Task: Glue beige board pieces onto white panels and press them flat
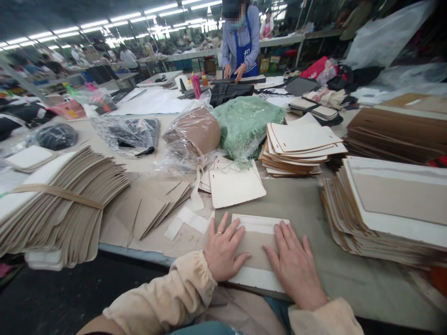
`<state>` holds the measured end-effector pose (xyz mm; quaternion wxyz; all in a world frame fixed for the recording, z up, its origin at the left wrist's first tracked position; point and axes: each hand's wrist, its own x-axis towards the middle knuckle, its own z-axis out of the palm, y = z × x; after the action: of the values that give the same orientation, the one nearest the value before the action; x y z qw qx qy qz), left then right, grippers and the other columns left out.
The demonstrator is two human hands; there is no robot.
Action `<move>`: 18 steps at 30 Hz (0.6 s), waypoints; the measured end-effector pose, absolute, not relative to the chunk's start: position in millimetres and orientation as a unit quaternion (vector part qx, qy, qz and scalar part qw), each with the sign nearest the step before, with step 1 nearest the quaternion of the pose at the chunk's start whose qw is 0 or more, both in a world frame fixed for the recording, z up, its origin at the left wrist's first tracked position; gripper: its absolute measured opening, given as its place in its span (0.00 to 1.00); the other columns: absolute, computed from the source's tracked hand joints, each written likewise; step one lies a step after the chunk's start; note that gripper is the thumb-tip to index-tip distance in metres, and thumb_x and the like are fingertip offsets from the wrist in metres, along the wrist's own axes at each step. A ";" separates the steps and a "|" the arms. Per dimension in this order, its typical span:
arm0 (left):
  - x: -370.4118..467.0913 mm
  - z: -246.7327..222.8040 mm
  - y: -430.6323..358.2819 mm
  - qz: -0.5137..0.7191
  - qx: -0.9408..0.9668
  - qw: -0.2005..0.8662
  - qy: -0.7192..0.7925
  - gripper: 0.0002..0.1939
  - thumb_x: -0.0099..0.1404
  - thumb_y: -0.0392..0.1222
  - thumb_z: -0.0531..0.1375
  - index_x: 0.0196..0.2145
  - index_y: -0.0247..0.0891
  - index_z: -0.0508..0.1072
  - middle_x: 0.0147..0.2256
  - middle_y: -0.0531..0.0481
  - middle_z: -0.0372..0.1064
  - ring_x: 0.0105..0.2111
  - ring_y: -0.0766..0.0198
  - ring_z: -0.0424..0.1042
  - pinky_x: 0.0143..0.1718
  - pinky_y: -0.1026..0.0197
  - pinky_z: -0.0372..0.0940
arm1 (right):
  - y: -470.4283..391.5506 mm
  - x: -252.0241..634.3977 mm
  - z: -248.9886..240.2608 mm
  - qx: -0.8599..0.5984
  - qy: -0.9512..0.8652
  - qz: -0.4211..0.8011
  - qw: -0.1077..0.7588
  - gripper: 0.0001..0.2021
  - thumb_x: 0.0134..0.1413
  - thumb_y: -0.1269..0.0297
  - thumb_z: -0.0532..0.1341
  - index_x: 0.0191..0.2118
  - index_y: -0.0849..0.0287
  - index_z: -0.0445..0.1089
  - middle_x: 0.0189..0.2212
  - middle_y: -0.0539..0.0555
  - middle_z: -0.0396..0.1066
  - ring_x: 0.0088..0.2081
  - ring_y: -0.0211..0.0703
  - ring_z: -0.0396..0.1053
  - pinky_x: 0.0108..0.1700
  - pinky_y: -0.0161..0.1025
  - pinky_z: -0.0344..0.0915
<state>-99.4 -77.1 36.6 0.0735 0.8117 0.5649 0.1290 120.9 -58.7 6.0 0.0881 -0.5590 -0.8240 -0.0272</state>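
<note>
A white panel (256, 280) with a beige strip (256, 249) across its middle lies flat on the worktop (363, 288), close to the front edge and in front of the person's body. The left hand (225, 253) rests at the panel's left side, fingers spread and thumb on the strip. The right hand (296, 260) lies over the panel's right side, its fingertips near the far right corner and its thumb also on the strip. Both hands are released and flat, grasping nothing.

The step in hand looks like lining up the strip on the panel or smoothing it down. The next move calls for even pressure outward along the strip, without letting it skew against the panel's long edges.

Toward the worktop's right edge stands a stack of panels (401, 223), the top one bearing a similar beige piece. A banded stack (70, 209) sits at the front left, and loose cream panels (237, 186) lie just beyond the hands.
</note>
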 end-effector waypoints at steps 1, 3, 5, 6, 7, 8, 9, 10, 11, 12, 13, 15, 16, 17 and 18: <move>-99.2 36.9 -77.1 0.131 0.811 0.073 0.566 0.32 0.61 0.60 0.53 0.58 0.41 0.61 0.61 0.41 0.55 0.64 0.38 0.43 0.57 0.27 0.40 | -58.7 120.8 6.4 -0.559 -0.824 -0.029 0.088 0.30 0.65 0.51 0.43 0.61 0.71 0.54 0.63 0.66 0.50 0.63 0.56 0.47 0.59 0.61 0.48; -98.6 37.3 -77.1 0.134 0.809 0.072 0.568 0.32 0.61 0.60 0.54 0.58 0.41 0.61 0.61 0.40 0.55 0.64 0.38 0.43 0.57 0.27 0.40 | -58.8 120.3 7.4 -0.559 -0.824 -0.032 0.085 0.29 0.65 0.51 0.42 0.61 0.71 0.54 0.63 0.66 0.50 0.63 0.57 0.47 0.59 0.61 0.48; -98.1 37.5 -76.9 0.134 0.808 0.073 0.569 0.32 0.61 0.60 0.54 0.58 0.41 0.62 0.61 0.41 0.55 0.64 0.39 0.43 0.57 0.27 0.40 | -59.0 119.6 8.4 -0.558 -0.825 -0.034 0.081 0.29 0.65 0.52 0.42 0.61 0.71 0.54 0.63 0.66 0.50 0.63 0.57 0.47 0.59 0.61 0.48; -98.0 37.4 -76.9 0.134 0.808 0.074 0.569 0.32 0.61 0.60 0.54 0.58 0.41 0.62 0.61 0.41 0.55 0.64 0.39 0.43 0.57 0.27 0.40 | -59.0 119.2 8.8 -0.559 -0.825 -0.035 0.079 0.29 0.65 0.52 0.42 0.61 0.71 0.54 0.63 0.66 0.50 0.63 0.57 0.47 0.59 0.62 0.47; -97.9 37.3 -76.8 0.135 0.808 0.074 0.568 0.32 0.61 0.60 0.54 0.58 0.41 0.62 0.61 0.41 0.55 0.63 0.38 0.43 0.58 0.27 0.39 | -59.1 118.9 9.1 -0.559 -0.825 -0.036 0.077 0.29 0.65 0.52 0.42 0.61 0.71 0.54 0.63 0.66 0.49 0.63 0.57 0.47 0.59 0.62 0.47; -97.9 37.3 -76.8 0.135 0.808 0.074 0.568 0.32 0.61 0.60 0.54 0.58 0.41 0.62 0.61 0.41 0.54 0.63 0.38 0.43 0.58 0.27 0.39 | -59.1 118.6 9.3 -0.559 -0.825 -0.036 0.075 0.29 0.65 0.52 0.43 0.61 0.71 0.53 0.63 0.66 0.49 0.63 0.57 0.47 0.59 0.62 0.47; -97.9 37.2 -76.7 0.135 0.808 0.074 0.569 0.32 0.61 0.60 0.54 0.58 0.41 0.62 0.61 0.41 0.54 0.63 0.38 0.43 0.58 0.27 0.39 | -59.1 118.4 9.5 -0.560 -0.825 -0.037 0.073 0.29 0.65 0.52 0.43 0.61 0.71 0.53 0.63 0.66 0.49 0.63 0.57 0.46 0.59 0.62 0.47; -97.9 37.3 -76.8 0.133 0.808 0.074 0.570 0.32 0.61 0.60 0.53 0.58 0.41 0.62 0.62 0.41 0.54 0.63 0.37 0.43 0.58 0.27 0.39 | -59.2 118.2 9.6 -0.561 -0.824 -0.037 0.071 0.29 0.65 0.53 0.43 0.62 0.71 0.53 0.63 0.66 0.49 0.63 0.57 0.46 0.59 0.63 0.47; -97.9 37.4 -76.8 0.130 0.808 0.075 0.570 0.32 0.61 0.60 0.53 0.58 0.40 0.62 0.62 0.41 0.54 0.63 0.37 0.42 0.58 0.27 0.39 | -59.3 118.0 9.8 -0.562 -0.824 -0.037 0.069 0.29 0.65 0.53 0.43 0.62 0.71 0.53 0.63 0.66 0.49 0.63 0.57 0.46 0.59 0.63 0.46; -97.9 37.7 -76.8 0.127 0.808 0.076 0.571 0.32 0.61 0.60 0.53 0.58 0.40 0.62 0.62 0.41 0.53 0.63 0.37 0.42 0.57 0.27 0.39 | -59.4 117.8 10.0 -0.563 -0.823 -0.037 0.067 0.29 0.65 0.53 0.44 0.62 0.71 0.53 0.63 0.66 0.49 0.63 0.57 0.46 0.59 0.63 0.46; -97.8 38.1 -76.8 0.124 0.808 0.076 0.571 0.32 0.61 0.60 0.53 0.58 0.40 0.61 0.62 0.41 0.53 0.63 0.37 0.42 0.57 0.27 0.39 | -59.5 117.6 10.2 -0.564 -0.823 -0.036 0.064 0.29 0.65 0.53 0.44 0.62 0.71 0.53 0.63 0.66 0.48 0.63 0.57 0.46 0.59 0.63 0.46; -97.6 38.9 -76.6 0.119 0.808 0.078 0.572 0.32 0.62 0.60 0.52 0.58 0.40 0.61 0.62 0.41 0.53 0.64 0.37 0.41 0.57 0.26 0.39 | -59.9 117.1 10.7 -0.567 -0.821 -0.034 0.058 0.28 0.65 0.54 0.44 0.62 0.71 0.53 0.63 0.66 0.48 0.63 0.57 0.46 0.59 0.63 0.45; -97.4 39.3 -76.5 0.117 0.807 0.079 0.573 0.32 0.62 0.60 0.52 0.58 0.40 0.61 0.62 0.42 0.52 0.64 0.37 0.41 0.57 0.26 0.39 | -60.1 116.8 11.0 -0.569 -0.820 -0.033 0.055 0.28 0.65 0.54 0.44 0.62 0.71 0.53 0.63 0.65 0.48 0.63 0.56 0.46 0.59 0.63 0.45; -97.3 39.5 -76.4 0.115 0.806 0.080 0.575 0.32 0.62 0.60 0.52 0.58 0.40 0.61 0.62 0.42 0.52 0.64 0.37 0.41 0.57 0.27 0.38 | -60.4 116.6 11.4 -0.570 -0.819 -0.032 0.053 0.28 0.65 0.54 0.44 0.62 0.70 0.53 0.63 0.65 0.48 0.63 0.56 0.45 0.60 0.63 0.45; -97.1 39.6 -76.3 0.113 0.805 0.081 0.577 0.32 0.62 0.60 0.51 0.58 0.40 0.61 0.62 0.42 0.52 0.64 0.37 0.40 0.57 0.27 0.38 | -60.6 116.3 11.7 -0.571 -0.818 -0.032 0.051 0.27 0.66 0.54 0.44 0.62 0.70 0.53 0.64 0.65 0.48 0.64 0.56 0.45 0.60 0.63 0.44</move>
<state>-97.1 -76.3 39.6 0.0808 0.8050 0.5768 0.1127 116.3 -60.6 11.7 0.0514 -0.5714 -0.8185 -0.0316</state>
